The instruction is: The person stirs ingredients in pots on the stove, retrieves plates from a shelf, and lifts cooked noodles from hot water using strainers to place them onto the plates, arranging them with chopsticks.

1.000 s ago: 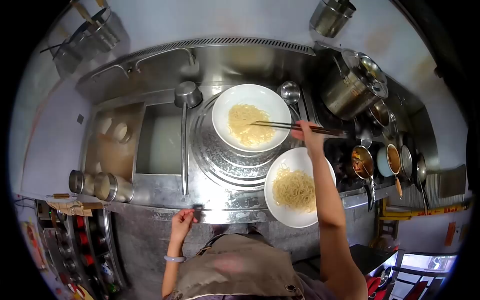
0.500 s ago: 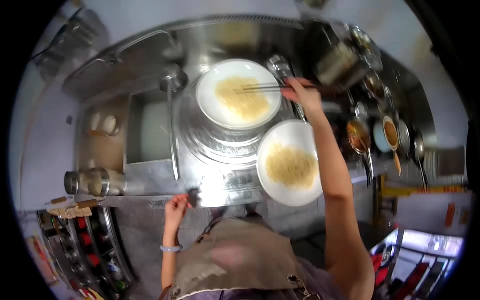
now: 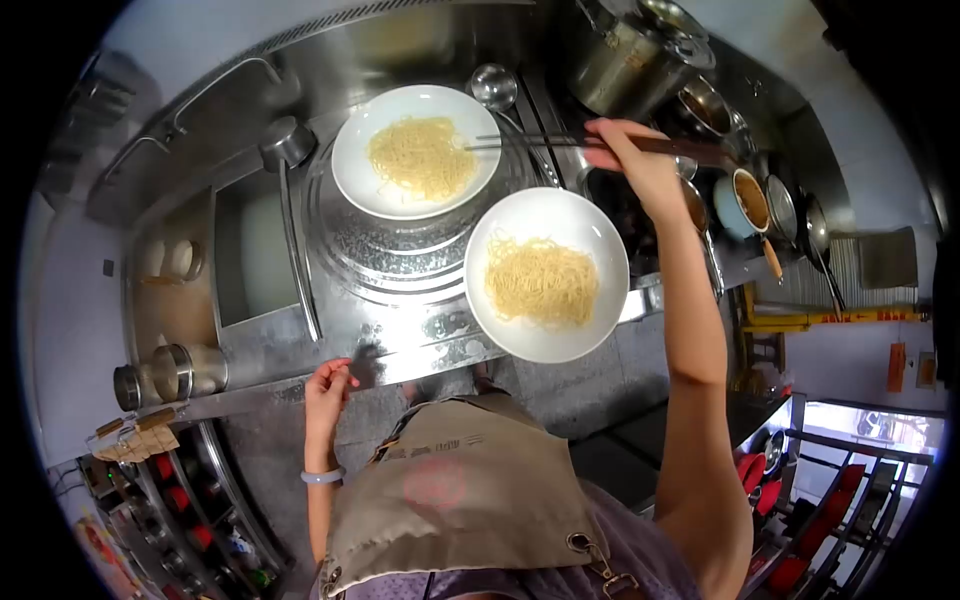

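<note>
My right hand (image 3: 640, 165) is closed around a pair of long chopsticks (image 3: 555, 141), dark at the handle, with thin tips pointing left. Those tips reach over the far white plate (image 3: 350, 165), close to the right edge of its noodles (image 3: 425, 157); whether they touch is unclear. Nearer to me, a second white plate (image 3: 510, 345) holds another flat heap of pale noodles (image 3: 542, 282) and juts past the counter's front edge. My left hand (image 3: 330, 395) hangs by that edge, fingers curled in, with nothing visible in them.
A long-handled metal dipper (image 3: 287, 143) lies left of the plates, beside a water-filled basin (image 3: 260, 250). Behind the plates rests a ladle (image 3: 494, 88). A large pot (image 3: 625, 65) stands at the back right, with several pans and a wooden-handled strainer (image 3: 750, 200) beyond my right arm.
The whole view has shifted, so both plates appear further left and up. My right hand has drawn the chopsticks rightward, their tips moving from the noodles' middle to their right edge.
</note>
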### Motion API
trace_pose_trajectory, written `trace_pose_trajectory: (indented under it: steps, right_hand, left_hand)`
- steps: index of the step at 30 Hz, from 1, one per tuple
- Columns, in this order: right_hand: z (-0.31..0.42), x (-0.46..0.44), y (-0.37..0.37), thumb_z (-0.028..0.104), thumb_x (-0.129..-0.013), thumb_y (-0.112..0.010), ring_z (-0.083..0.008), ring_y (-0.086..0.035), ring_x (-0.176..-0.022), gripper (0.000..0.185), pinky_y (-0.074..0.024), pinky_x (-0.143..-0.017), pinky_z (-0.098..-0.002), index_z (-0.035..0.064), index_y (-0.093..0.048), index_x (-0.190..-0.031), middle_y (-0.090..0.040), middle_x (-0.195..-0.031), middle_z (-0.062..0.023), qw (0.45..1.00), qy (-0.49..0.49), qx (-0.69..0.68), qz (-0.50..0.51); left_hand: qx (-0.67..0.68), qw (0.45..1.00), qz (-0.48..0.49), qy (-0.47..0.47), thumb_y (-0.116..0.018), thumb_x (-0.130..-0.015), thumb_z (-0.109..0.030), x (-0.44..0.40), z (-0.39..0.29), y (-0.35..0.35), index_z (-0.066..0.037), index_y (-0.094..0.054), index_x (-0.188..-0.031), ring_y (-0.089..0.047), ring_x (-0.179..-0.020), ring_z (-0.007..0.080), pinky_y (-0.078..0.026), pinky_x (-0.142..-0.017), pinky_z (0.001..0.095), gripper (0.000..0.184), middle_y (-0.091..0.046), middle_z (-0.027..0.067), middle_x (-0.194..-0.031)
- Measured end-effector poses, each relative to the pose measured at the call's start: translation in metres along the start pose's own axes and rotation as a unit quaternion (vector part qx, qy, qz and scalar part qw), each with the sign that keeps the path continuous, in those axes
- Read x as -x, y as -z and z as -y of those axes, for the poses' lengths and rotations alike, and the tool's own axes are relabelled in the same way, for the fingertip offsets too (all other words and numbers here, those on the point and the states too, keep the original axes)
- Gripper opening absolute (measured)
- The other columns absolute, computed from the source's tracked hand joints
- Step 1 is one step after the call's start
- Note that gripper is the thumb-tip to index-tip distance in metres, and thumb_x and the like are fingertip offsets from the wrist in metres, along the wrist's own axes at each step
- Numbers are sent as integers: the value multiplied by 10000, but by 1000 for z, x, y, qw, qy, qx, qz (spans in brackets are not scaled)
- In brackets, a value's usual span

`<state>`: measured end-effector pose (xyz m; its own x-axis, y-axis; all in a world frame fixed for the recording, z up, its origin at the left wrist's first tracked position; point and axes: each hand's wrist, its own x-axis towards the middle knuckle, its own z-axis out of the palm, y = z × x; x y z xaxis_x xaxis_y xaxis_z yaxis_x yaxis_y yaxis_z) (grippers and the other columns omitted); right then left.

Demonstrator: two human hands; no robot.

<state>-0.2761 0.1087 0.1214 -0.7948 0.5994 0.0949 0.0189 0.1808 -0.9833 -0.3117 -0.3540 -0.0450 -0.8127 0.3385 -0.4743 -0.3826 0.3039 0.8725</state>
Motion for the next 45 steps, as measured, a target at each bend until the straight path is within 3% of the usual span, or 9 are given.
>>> trace_pose_trajectory:
  steps: [5,9,12,18,28,45]
  right_hand:
    - [29,73,55,171,-832,-594,-142,-635,-664,221,-513,-627,-217,-26,-631,-924,-644,-846,-108,992,-107,66,-29]
    - [-16,143,104,179,-822,-609,-139,-619,-620,218,-508,-613,-225,-14,-636,-920,-639,-825,-94,980,-163,83,-72]
    - [-64,182,130,151,-819,-608,-141,-622,-618,216,-510,-596,-219,-32,-623,-932,-628,-800,-93,964,-217,28,-151]
    - [-141,209,134,132,-854,-550,-166,-642,-656,240,-553,-627,-250,-78,-567,-971,-632,-839,-127,938,-246,-166,-182]
    - [-217,252,142,133,-858,-545,-208,-650,-706,202,-571,-639,-301,-56,-571,-926,-633,-861,-145,875,-231,-349,-244]
    - [-123,270,145,133,-870,-535,-192,-648,-646,177,-576,-608,-306,-33,-590,-894,-644,-798,-121,850,-65,-421,-310]
  left_hand:
    - [7,1000,14,-12,-490,-888,-146,-3,-4,-14,-32,-575,-998,-385,-454,17,-278,-386,169,180,-581,11,-680]
    - [9,999,40,-8,-513,-871,-133,-9,7,-25,-34,-588,-985,-387,-459,20,-295,-397,166,168,-592,1,-661]
    - [-12,996,83,12,-519,-870,-138,-12,6,-34,-37,-589,-983,-396,-465,22,-301,-401,168,167,-592,-2,-660]
    - [-45,992,115,-20,-505,-880,-158,-29,-6,-38,-37,-577,-997,-380,-443,20,-290,-389,170,184,-587,12,-667]
    - [-70,991,111,-12,-515,-874,-156,-21,-12,-28,-47,-593,-963,-423,-480,26,-325,-421,163,161,-589,-2,-648]
    - [-42,987,150,-35,-513,-877,-157,-36,-19,-40,-35,-581,-979,-400,-461,19,-302,-404,161,173,-587,3,-649]
